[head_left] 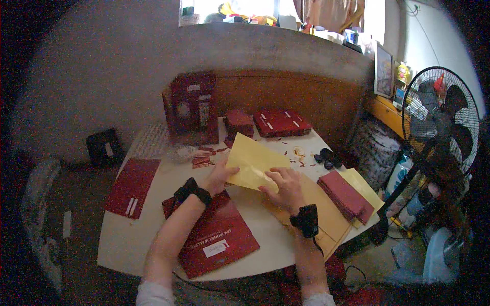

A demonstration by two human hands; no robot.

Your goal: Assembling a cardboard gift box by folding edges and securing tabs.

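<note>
A yellow paper sheet [252, 155], perhaps an envelope, is held tilted above the middle of the table. My left hand [219, 177] is closed on its left edge, thumb on top. Along the lower right edge, my right hand [285, 187] grips the sheet with its fingers bent over the surface. Beneath my left forearm lies a dark red flat folder [232, 219] with a white label. Tan paper envelopes [319, 211] lie partly under my right hand. To their right, a stack of maroon envelopes [341, 194] rests partly over another yellow sheet [366, 186].
At the far side of the white table [122, 250] stand a red box [191, 125], a maroon stack [239, 122] and a red pile [282, 123]. Red scraps [201, 161] and black objects [327, 158] lie nearer. A red folder [133, 186] sits left; a fan [441, 122] stands right.
</note>
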